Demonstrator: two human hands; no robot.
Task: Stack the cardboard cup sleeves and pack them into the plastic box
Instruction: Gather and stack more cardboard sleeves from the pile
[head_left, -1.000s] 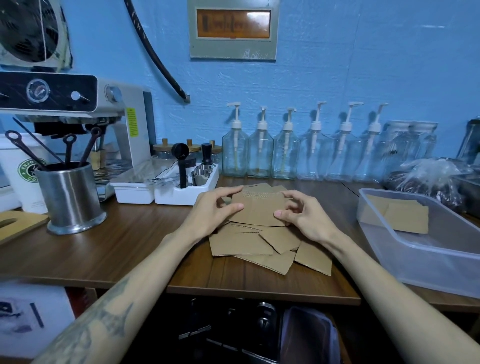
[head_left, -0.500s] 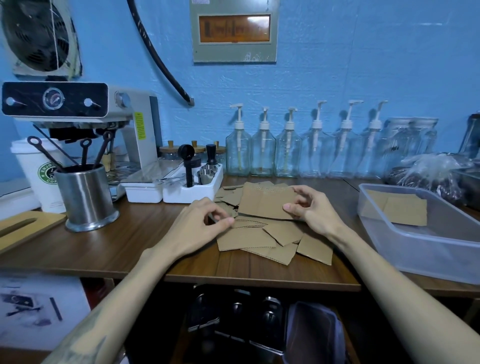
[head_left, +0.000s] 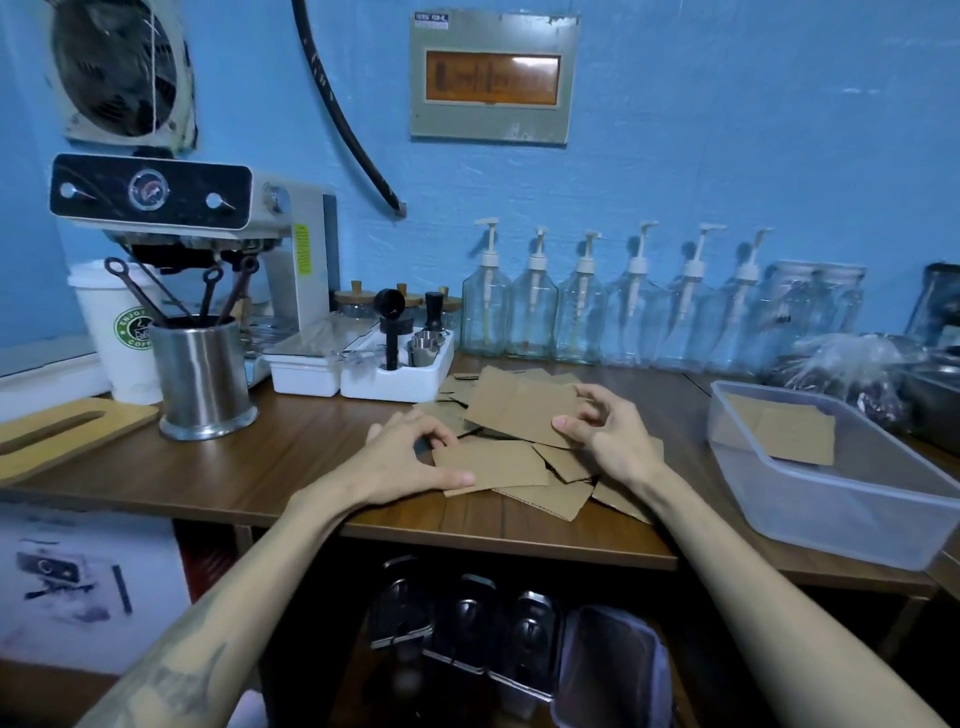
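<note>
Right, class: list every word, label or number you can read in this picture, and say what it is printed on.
"ENJOY" and "COFFEE": green round logo on the white paper cup.
Yellow sticker on the espresso machine: too small to read.
White label atop the wall panel: blurred.
Orange window of that panel: unreadable.

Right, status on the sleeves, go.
Right hand pinching top sleeve of loose pile. Left hand holding a lower sleeve. Plastic box to the right, a few sleeves inside. Path clear.

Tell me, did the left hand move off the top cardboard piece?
Yes. The left hand slid toward the person, away from the white tray, onto a lower sleeve.
</note>
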